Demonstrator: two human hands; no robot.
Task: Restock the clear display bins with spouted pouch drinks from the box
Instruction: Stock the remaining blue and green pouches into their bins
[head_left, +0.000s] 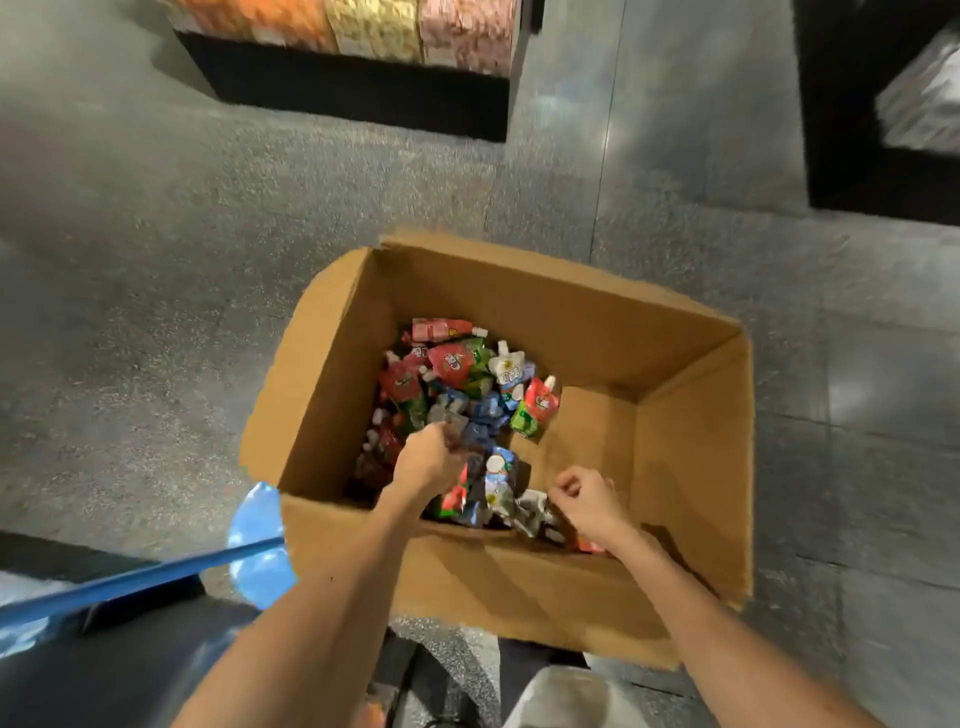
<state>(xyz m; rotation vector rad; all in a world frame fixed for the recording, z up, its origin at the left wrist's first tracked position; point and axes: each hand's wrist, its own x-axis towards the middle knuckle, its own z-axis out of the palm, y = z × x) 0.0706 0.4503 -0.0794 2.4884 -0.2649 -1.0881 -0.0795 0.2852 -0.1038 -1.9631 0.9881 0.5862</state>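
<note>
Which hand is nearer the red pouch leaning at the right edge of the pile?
Left. The left hand sits in the pile, below-left of the red pouch. The right hand is lower, by the box's near wall.

One cardboard box (691, 457), two hands in it, left hand (423, 460) and right hand (589, 501), around a heap of spouted pouches (457, 395), too jumbled to count.

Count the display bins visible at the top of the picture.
3, side by side at the top edge: an orange-filled bin on the left, a yellow-filled bin in the middle, a pink-filled bin on the right. More may lie out of frame.
</note>
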